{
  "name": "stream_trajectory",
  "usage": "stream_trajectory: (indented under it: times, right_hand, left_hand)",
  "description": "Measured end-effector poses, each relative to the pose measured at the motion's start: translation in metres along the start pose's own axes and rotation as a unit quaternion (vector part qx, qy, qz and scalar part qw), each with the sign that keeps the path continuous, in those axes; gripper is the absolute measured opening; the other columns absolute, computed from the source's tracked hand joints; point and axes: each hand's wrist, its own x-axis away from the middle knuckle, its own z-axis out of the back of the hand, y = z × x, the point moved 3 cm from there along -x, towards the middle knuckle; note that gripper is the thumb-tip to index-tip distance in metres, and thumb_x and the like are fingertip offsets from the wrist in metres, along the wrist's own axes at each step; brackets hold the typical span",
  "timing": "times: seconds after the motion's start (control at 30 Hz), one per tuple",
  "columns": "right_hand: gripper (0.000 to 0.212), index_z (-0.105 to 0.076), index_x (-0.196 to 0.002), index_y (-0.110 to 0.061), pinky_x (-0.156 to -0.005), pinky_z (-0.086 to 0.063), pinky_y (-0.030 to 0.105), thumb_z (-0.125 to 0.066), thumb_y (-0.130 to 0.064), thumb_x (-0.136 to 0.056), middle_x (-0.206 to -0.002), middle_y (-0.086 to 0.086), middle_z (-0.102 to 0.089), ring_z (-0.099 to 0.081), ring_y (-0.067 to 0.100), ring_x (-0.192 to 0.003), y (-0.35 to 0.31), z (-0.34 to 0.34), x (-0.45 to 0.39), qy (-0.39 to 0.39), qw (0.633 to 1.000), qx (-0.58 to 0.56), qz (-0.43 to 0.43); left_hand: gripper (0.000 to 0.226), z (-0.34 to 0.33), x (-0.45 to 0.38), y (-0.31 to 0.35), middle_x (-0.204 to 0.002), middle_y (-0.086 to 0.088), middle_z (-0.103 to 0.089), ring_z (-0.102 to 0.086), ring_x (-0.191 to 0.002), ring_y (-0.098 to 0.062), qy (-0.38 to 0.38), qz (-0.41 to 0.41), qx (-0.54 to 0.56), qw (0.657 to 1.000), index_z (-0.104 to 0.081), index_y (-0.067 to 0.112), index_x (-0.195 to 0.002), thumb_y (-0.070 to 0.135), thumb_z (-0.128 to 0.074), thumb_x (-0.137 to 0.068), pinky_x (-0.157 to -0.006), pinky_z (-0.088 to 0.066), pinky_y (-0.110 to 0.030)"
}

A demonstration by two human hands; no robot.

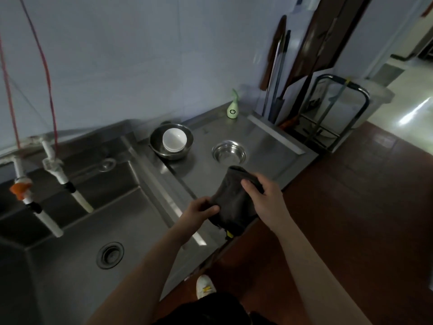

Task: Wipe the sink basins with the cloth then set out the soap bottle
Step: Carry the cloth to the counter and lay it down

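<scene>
Hands meet over the front edge of the steel counter [269, 141], both on a dark cloth [234, 202] held up off the surface. The left hand [199, 211] pinches the cloth's lower left edge, thumb on top and fingers curled beneath. The right hand [264, 198] grasps the upper right part, thumb across the fabric and fingers wrapped behind it. A small yellow tag hangs from the cloth's bottom corner.

Left of the hands lies the near basin [82, 242], with a round drain [110, 255] in its floor; a second basin [93, 181] sits behind it, divided from the first by a steel ridge. Two white taps [56, 167] reach over the basins from the back ledge (one has an orange fitting), and red cords hang down to them along the wall.

On the counter, a big steel bowl [171, 141] holds stacked white bowls [174, 139]. Just right of it sits a shallow steel dish [229, 152], close beyond the cloth. The green soap bottle [232, 107] stands upright at the far back corner of the counter, by the wall, well apart from both hands.

Beyond the counter's right end are leaning long handles and a metal trolley frame [337, 109]. A white shoe [205, 287] shows on the brown floor below
</scene>
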Motion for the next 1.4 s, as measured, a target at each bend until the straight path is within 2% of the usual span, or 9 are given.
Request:
stream_trajectory:
  times: [0.13, 0.2, 0.47, 0.57, 0.7, 0.9, 1.03, 1.2, 1.4]
  right_hand:
    - [0.019, -0.070, -0.105, -0.016, -0.088, -0.061, 0.043, -0.062, -0.034, -0.104, -0.102, 0.003, -0.073, -0.071, 0.016, -0.096, 0.033, 0.027, -0.059, 0.021, 0.997, -0.039, -0.069]
    - [0.022, -0.070, -0.107, -0.021, -0.091, -0.060, 0.051, -0.061, -0.041, -0.103, -0.104, 0.002, -0.074, -0.072, 0.017, -0.098, 0.052, 0.032, -0.085, 0.018, 0.993, -0.059, -0.101]
    - [0.009, -0.068, -0.106, -0.033, -0.091, -0.060, 0.040, -0.062, -0.039, -0.103, -0.114, -0.003, -0.072, -0.070, 0.017, -0.107, 0.110, 0.026, -0.165, -0.030, 0.971, -0.126, -0.199]
    - [0.011, -0.073, -0.107, -0.030, -0.096, -0.060, 0.050, -0.067, -0.036, -0.100, -0.112, 0.000, -0.076, -0.072, 0.022, -0.108, 0.135, 0.019, -0.195, -0.061, 0.959, -0.151, -0.231]
    - [0.017, -0.072, -0.114, -0.022, -0.096, -0.060, 0.052, -0.068, -0.031, -0.100, -0.114, 0.006, -0.077, -0.073, 0.026, -0.108, 0.158, 0.007, -0.230, -0.133, 0.941, -0.172, -0.259]
    - [0.017, -0.069, -0.118, -0.018, -0.095, -0.060, 0.042, -0.060, -0.024, -0.105, -0.115, 0.002, -0.077, -0.073, 0.019, -0.108, 0.192, -0.002, -0.265, -0.252, 0.932, -0.119, -0.232]
    - [0.015, -0.058, -0.119, -0.035, -0.079, -0.048, 0.017, -0.050, -0.028, -0.109, -0.114, -0.014, -0.066, -0.062, -0.002, -0.101, 0.214, -0.008, -0.266, -0.350, 0.919, 0.007, -0.182]
    - [0.028, -0.056, -0.135, -0.020, -0.081, -0.043, 0.025, -0.052, -0.021, -0.108, -0.119, -0.003, -0.064, -0.062, 0.018, -0.110, 0.249, -0.022, -0.262, -0.379, 0.907, 0.086, -0.160]
    - [0.040, -0.056, -0.138, -0.018, -0.088, -0.048, 0.032, -0.057, -0.005, -0.100, -0.115, -0.002, -0.063, -0.063, 0.025, -0.112, 0.279, -0.044, -0.264, -0.403, 0.890, 0.154, -0.148]
  left_hand:
    - [0.052, -0.005, -0.058, -0.003, -0.104, -0.020, -0.068, -0.064, -0.100, -0.037, 0.055, 0.058, 0.105, 0.991, -0.062, -0.008, -0.116, 0.032, -0.076, -0.086, -0.088, -0.052, -0.043]
    - [0.047, -0.006, -0.083, -0.003, -0.118, -0.016, -0.070, -0.066, -0.111, -0.032, 0.077, 0.082, 0.182, 0.977, -0.064, -0.002, -0.122, 0.031, -0.072, -0.090, -0.098, -0.052, -0.043]
    - [0.036, -0.017, -0.131, -0.020, -0.116, -0.018, -0.070, -0.065, -0.113, -0.037, 0.226, 0.097, 0.173, 0.954, -0.072, 0.018, -0.111, 0.048, -0.065, -0.092, -0.095, -0.055, -0.056]
    - [0.039, -0.032, -0.142, -0.039, -0.120, -0.013, -0.071, -0.069, -0.111, -0.030, 0.233, 0.149, 0.284, 0.918, -0.066, 0.009, -0.124, 0.036, -0.065, -0.096, -0.086, -0.058, -0.041]
    - [0.059, -0.055, -0.155, -0.051, -0.130, -0.018, -0.064, -0.066, -0.114, -0.036, 0.245, 0.180, 0.347, 0.887, -0.053, 0.013, -0.137, 0.022, -0.080, -0.085, -0.083, -0.057, -0.043]
    - [0.058, -0.069, -0.165, -0.071, -0.118, -0.008, -0.068, -0.072, -0.101, -0.030, 0.394, 0.143, 0.310, 0.853, -0.045, 0.021, -0.136, 0.008, -0.075, -0.088, -0.077, -0.061, -0.048]
    - [0.061, -0.067, -0.161, -0.090, -0.126, -0.008, -0.064, -0.069, -0.108, -0.027, 0.464, 0.143, 0.242, 0.840, -0.044, 0.025, -0.139, 0.012, -0.075, -0.088, -0.082, -0.061, -0.044]
    - [0.062, -0.065, -0.162, -0.107, -0.129, -0.004, -0.060, -0.067, -0.107, -0.023, 0.481, 0.169, 0.171, 0.843, -0.040, 0.030, -0.141, 0.013, -0.072, -0.090, -0.074, -0.062, -0.038]
    - [0.110, -0.054, -0.166, -0.130, -0.139, 0.004, -0.052, -0.057, -0.122, -0.021, 0.421, 0.256, 0.021, 0.870, -0.011, 0.040, -0.156, 0.013, -0.081, -0.076, -0.096, -0.056, -0.046]
